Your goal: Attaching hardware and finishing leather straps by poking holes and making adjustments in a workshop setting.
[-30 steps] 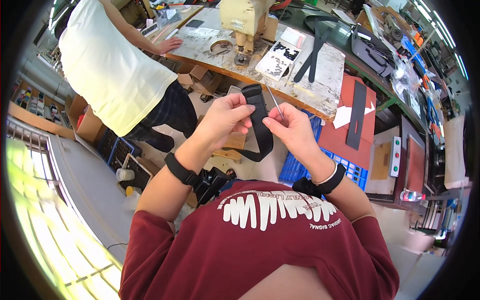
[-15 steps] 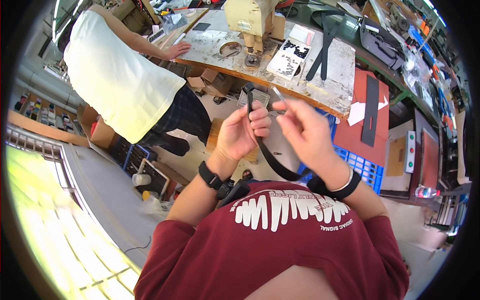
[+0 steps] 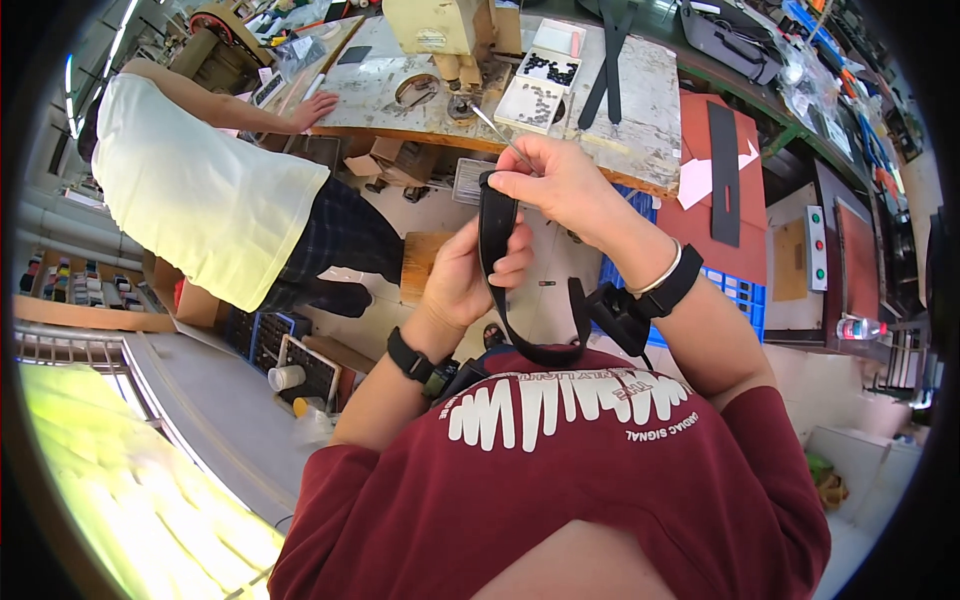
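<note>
- Our left hand [image 3: 468, 275] wraps around the black strap [image 3: 496, 240], keeping it upright in front of our chest.
- Our right hand [image 3: 556, 180] pinches the strap's top end plus a thin metal tool [image 3: 497, 132], probably for steadiness.
- The tabletop [image 3: 640, 95] sits just beyond, with a co-worker [image 3: 200, 190] leaning on it.

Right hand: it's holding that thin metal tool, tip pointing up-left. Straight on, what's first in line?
Likely the workbench edge near the cream machine's base. The right hand aims its thin tool there; depth unclear.

Black strap [image 3: 497, 250], maroon shirt [image 3: 600, 480], cream machine [image 3: 440, 25].
</note>
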`<state>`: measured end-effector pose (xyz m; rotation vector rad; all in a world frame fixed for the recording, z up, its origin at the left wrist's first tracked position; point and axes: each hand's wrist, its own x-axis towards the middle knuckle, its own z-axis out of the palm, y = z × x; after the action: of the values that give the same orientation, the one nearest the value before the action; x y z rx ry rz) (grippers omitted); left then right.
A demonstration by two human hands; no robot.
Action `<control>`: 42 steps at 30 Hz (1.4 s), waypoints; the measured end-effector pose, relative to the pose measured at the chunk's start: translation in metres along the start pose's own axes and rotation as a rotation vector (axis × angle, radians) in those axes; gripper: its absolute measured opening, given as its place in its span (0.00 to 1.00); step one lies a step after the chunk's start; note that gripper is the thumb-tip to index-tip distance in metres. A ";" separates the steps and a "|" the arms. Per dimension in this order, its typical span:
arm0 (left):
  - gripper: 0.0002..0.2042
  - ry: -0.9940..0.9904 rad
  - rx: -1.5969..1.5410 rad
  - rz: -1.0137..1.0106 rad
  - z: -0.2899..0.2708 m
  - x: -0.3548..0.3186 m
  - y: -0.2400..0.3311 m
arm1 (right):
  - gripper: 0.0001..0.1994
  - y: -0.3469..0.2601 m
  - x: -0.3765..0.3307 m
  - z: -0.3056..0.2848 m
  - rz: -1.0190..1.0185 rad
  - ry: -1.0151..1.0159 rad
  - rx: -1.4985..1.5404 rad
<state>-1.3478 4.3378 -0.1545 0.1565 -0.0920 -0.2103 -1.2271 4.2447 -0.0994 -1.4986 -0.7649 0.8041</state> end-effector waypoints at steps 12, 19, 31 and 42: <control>0.06 0.476 0.935 0.535 0.023 0.007 -0.014 | 0.08 0.012 0.006 -0.006 -0.221 0.184 -0.188; 0.05 0.653 1.046 0.580 0.023 0.006 0.001 | 0.11 -0.003 -0.060 -0.021 -0.564 0.259 -0.740; 0.04 0.721 1.260 0.504 0.017 0.019 0.001 | 0.17 0.010 -0.074 -0.016 -0.532 0.292 -0.884; 0.07 0.675 1.475 0.509 0.024 0.027 -0.008 | 0.20 0.010 -0.075 -0.014 -0.517 0.330 -1.200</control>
<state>-1.3261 4.3211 -0.1297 1.6372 0.4088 0.4715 -1.2559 4.1731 -0.1042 -2.2151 -1.4039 -0.4201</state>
